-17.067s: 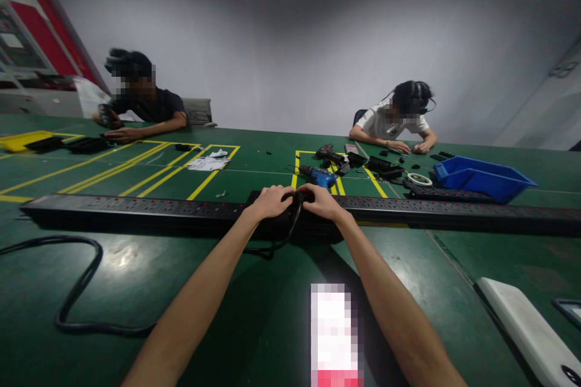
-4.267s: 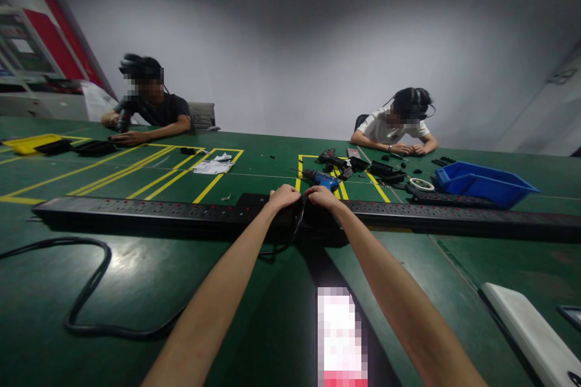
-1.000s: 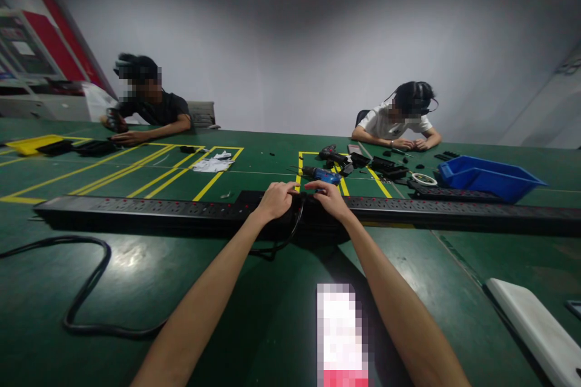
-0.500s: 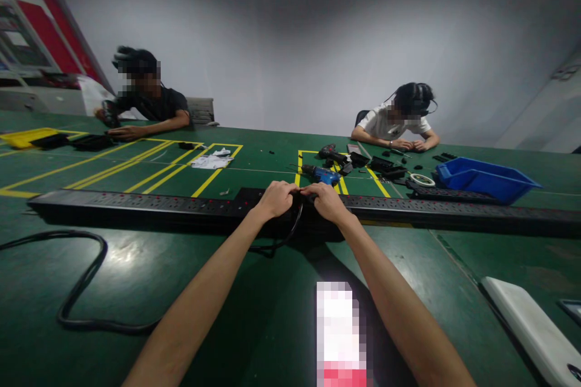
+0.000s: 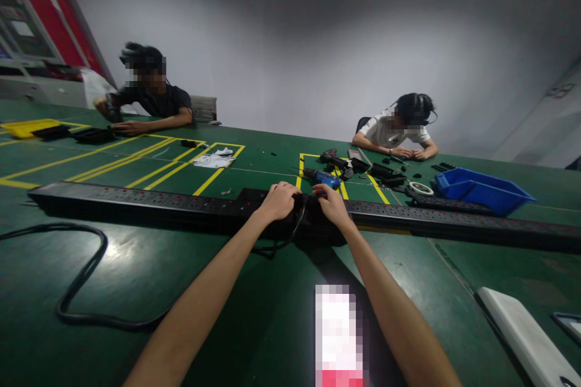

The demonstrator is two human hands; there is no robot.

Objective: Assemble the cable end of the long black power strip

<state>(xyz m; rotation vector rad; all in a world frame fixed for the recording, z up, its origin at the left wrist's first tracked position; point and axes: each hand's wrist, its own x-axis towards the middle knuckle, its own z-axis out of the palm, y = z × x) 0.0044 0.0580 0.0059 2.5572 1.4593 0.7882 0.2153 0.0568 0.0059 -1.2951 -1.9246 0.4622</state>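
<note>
A long black socket strip (image 5: 172,201) with small red marks lies across the green table. At its middle, my left hand (image 5: 280,199) has its fingers bent around a dark part beside a black cable (image 5: 299,224); what the fingertips grip is too small to tell. My right hand (image 5: 329,201) is just to the right, its fingers curled over the strip's dark middle section, with the fingertips partly hidden. The cable loops down in front of the strip between my two hands.
Beyond the strip lie a blue drill (image 5: 323,178), black parts, a white ring (image 5: 420,188) and a blue bin (image 5: 483,190). Papers (image 5: 213,159) and a yellow tray (image 5: 31,128) are further left. A white object (image 5: 521,332) lies near right. Two people sit opposite.
My right hand has moved slightly right, away from my left hand, widening the gap between them. The view has tilted a little.
</note>
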